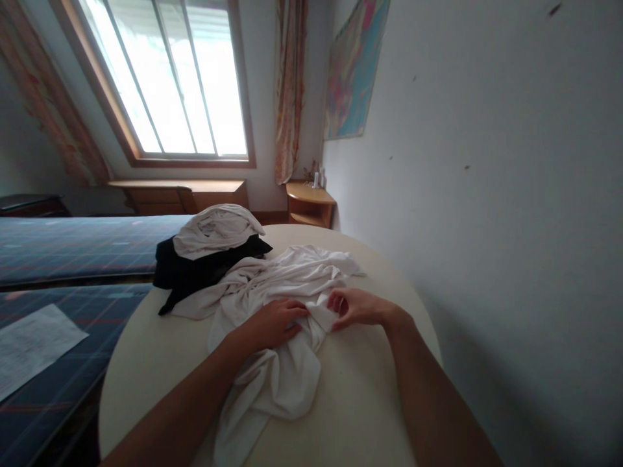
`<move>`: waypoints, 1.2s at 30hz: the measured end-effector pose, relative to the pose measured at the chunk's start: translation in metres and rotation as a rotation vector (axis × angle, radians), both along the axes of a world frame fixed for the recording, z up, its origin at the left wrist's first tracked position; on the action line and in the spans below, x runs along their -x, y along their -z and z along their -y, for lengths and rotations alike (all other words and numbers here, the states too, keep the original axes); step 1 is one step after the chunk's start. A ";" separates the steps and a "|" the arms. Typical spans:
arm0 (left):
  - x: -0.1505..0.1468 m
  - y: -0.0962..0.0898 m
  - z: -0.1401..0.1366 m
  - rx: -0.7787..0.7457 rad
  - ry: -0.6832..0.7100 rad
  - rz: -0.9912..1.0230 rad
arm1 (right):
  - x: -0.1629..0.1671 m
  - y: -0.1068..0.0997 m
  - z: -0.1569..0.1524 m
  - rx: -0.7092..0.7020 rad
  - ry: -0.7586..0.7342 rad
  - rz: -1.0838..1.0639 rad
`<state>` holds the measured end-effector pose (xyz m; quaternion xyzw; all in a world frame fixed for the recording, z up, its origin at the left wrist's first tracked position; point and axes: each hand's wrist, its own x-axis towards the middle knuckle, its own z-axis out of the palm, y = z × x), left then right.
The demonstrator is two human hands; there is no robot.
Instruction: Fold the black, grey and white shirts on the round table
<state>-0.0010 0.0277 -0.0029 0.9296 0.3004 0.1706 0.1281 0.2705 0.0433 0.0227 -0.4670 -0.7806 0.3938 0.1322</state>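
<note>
A crumpled white garment [292, 383], its kind unclear among the folds, lies spread over the round cream table [370, 402]. My left hand [277, 322] rests flat on the middle of it, fingers stretched out and thumb a little apart. On the right side, my right hand [357, 307] pinches a raised edge of the same garment between thumb and fingers. Beyond the left hand, a bundled white cloth [217, 228] sits on top of a folded black cloth [187, 269], next to the white garment's far-left part.
Blue plaid mattresses [87, 250] border the table on the left, one bearing a printed paper sheet [41, 344]. A bare white wall [511, 227] runs close along the right. Behind the table stand a wooden corner shelf [311, 193] and a low cabinet [214, 192] under the window.
</note>
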 end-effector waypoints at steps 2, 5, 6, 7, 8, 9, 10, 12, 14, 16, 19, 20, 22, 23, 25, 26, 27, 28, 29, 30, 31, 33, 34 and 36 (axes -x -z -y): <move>0.000 0.001 -0.001 -0.006 -0.009 -0.014 | 0.005 0.000 0.002 -0.022 -0.016 0.058; -0.001 0.000 0.000 0.008 -0.013 -0.016 | 0.009 -0.002 0.003 -0.114 -0.026 0.112; -0.001 0.000 0.000 0.016 -0.011 -0.011 | 0.009 -0.002 0.003 -0.153 -0.019 0.090; -0.001 -0.001 0.000 0.023 -0.008 -0.005 | 0.008 -0.003 0.002 -0.189 -0.005 0.040; 0.000 -0.001 0.000 0.030 -0.004 -0.002 | 0.007 -0.003 0.000 -0.212 0.012 -0.037; 0.000 0.000 -0.001 0.034 -0.003 -0.002 | 0.005 -0.003 -0.002 -0.217 0.031 -0.133; 0.000 0.000 -0.001 0.036 -0.004 -0.003 | 0.003 -0.003 -0.004 -0.203 0.050 -0.233; 0.001 0.001 -0.002 0.036 -0.009 -0.009 | -0.003 -0.002 -0.009 -0.162 0.101 -0.408; 0.001 0.002 -0.002 0.037 -0.014 -0.014 | -0.011 0.000 -0.013 -0.160 0.184 -0.512; 0.001 0.002 -0.001 0.039 -0.028 -0.016 | -0.020 0.001 -0.016 -0.182 0.272 -0.535; -0.001 0.001 0.002 0.047 -0.033 -0.011 | -0.033 0.003 -0.018 -0.198 0.350 -0.465; -0.002 0.000 0.004 0.051 -0.021 -0.011 | -0.036 0.004 -0.019 -0.206 0.364 -0.431; -0.003 -0.004 0.008 0.063 0.010 -0.021 | -0.041 0.007 -0.021 -0.247 0.393 -0.363; -0.004 -0.005 0.010 0.071 0.021 -0.029 | -0.043 0.008 -0.022 -0.266 0.411 -0.325; -0.004 -0.009 0.014 0.089 0.034 -0.046 | -0.044 0.013 -0.024 -0.284 0.445 -0.240; -0.005 -0.010 0.016 0.100 0.043 -0.054 | -0.044 0.014 -0.025 -0.282 0.454 -0.202; -0.005 -0.011 0.019 0.114 0.055 -0.062 | -0.043 0.016 -0.026 -0.269 0.451 -0.177; -0.006 -0.012 0.021 0.129 0.068 -0.071 | -0.041 0.017 -0.026 -0.245 0.435 -0.171; -0.007 -0.012 0.023 0.146 0.081 -0.081 | -0.038 0.017 -0.026 -0.212 0.405 -0.185; -0.008 -0.013 0.025 0.163 0.096 -0.089 | -0.035 0.016 -0.026 -0.172 0.366 -0.213; -0.010 -0.014 0.027 0.180 0.113 -0.096 | -0.032 0.015 -0.024 -0.129 0.319 -0.245; -0.012 -0.016 0.030 0.202 0.150 -0.107 | -0.026 0.011 -0.020 -0.032 0.231 -0.293; -0.014 -0.017 0.031 0.208 0.167 -0.111 | -0.023 0.008 -0.018 0.022 0.200 -0.294; -0.015 -0.021 0.032 0.219 0.192 -0.108 | -0.019 0.004 -0.012 0.135 0.176 -0.223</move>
